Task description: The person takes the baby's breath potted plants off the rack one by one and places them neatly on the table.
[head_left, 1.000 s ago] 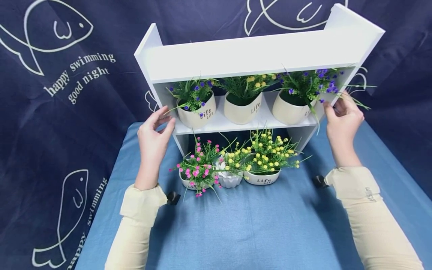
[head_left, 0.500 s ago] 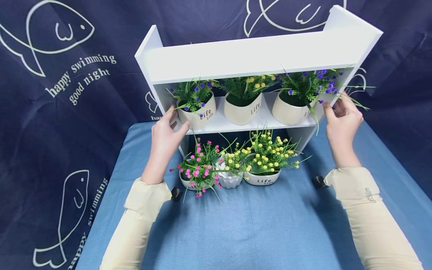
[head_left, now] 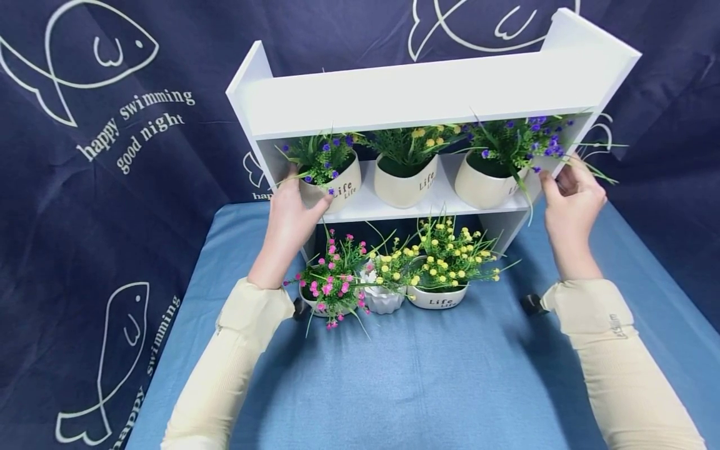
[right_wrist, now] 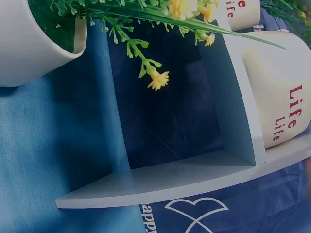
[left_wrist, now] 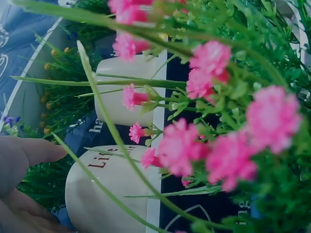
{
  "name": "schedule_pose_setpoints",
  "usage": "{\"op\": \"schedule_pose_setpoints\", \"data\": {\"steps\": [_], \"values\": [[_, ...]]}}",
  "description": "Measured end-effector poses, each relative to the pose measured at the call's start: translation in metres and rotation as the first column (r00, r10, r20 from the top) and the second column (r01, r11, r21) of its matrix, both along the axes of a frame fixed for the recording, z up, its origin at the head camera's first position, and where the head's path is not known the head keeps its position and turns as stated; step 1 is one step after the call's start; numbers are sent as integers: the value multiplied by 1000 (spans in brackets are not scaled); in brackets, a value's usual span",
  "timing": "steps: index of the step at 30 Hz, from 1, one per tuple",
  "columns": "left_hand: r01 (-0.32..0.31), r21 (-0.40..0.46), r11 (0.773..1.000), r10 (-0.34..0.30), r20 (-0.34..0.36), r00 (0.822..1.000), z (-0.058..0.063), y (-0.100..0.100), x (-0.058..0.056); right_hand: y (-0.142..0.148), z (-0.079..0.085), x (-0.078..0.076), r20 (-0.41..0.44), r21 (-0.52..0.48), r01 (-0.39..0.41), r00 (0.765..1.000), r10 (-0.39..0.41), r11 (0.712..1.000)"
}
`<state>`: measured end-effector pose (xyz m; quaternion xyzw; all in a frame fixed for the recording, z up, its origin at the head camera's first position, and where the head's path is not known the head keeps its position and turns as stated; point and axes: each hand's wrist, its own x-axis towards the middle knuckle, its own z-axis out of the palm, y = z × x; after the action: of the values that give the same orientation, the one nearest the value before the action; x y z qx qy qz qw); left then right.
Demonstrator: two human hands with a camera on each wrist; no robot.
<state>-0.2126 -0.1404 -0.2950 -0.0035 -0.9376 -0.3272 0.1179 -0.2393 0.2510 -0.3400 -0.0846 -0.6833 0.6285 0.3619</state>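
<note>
A white shelf (head_left: 427, 87) stands on the table with three cream flowerpots on its middle board. At its left end my left hand (head_left: 289, 215) holds the flowerpot (head_left: 343, 187) with purple flowers, thumb across the front and fingers at its left side. The left wrist view shows that thumb (left_wrist: 34, 150) beside the lettered pot (left_wrist: 109, 189); its other fingertips are hidden. My right hand (head_left: 576, 203) pinches the shelf's right side panel, next to another purple-flowered pot (head_left: 489, 181). A yellow-flowered pot (head_left: 406, 181) sits between them.
Below the middle board, on the blue tablecloth (head_left: 405, 375), stand a pink-flowered pot (head_left: 332, 287), a small white fluted pot (head_left: 384, 300) and a yellow-flowered pot (head_left: 439, 295). A dark curtain with fish drawings (head_left: 101, 219) hangs behind.
My left hand has moved right from the shelf's left edge onto the left purple-flowered pot. The right hand keeps its place on the side panel, and the pots stand as before.
</note>
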Motion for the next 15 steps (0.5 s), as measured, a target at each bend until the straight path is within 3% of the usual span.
{"op": "schedule_pose_setpoints", "data": {"steps": [4,12,15], "values": [[24,-27,999,-24,25,999,3,4,-9,1,0,0,10,14,6,1000,-6,1000],[11,-80,997,-8,35,999,7,7,-25,1,-1,0,35,58,17,999,-19,998],[45,-122,992,-38,54,998,8,5,-28,1,-1,0,40,74,27,999,-30,997]]}}
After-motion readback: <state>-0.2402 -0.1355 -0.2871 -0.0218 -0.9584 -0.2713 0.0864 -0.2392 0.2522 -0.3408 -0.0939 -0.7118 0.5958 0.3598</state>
